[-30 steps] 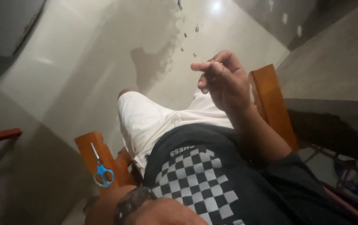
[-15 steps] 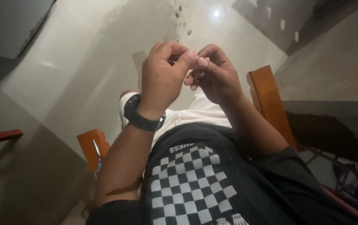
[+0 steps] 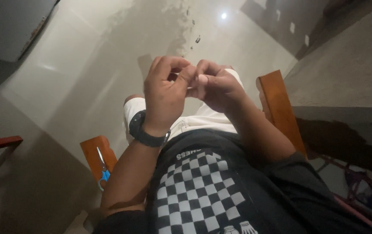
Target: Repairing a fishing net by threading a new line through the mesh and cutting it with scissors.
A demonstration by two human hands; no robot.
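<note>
A: Where are the two hands at this moment?

B: Both are raised in front of the chest, above the lap. The left hand (image 3: 165, 89), the one with the dark wristwatch (image 3: 144, 130), meets the right hand (image 3: 216, 89) at the fingertips. The two grips are narrow and touch each other, thumb against forefinger.

A: What do they hold?

B: I cannot tell. If something is there, it is very small or thin, and the fingers hide it. It would lie exactly between the two pinches, so neither hand is nearer than the other.

A: And the things around?

B: A pair of scissors with blue handles (image 3: 103, 171) lies on the left wooden armrest (image 3: 94, 151), below the left elbow and well apart from both hands. Its long axis runs along the armrest, blades pointing away from the body. The left hand is the nearer one to it. The right armrest (image 3: 276, 108) carries nothing that I can see.
</note>
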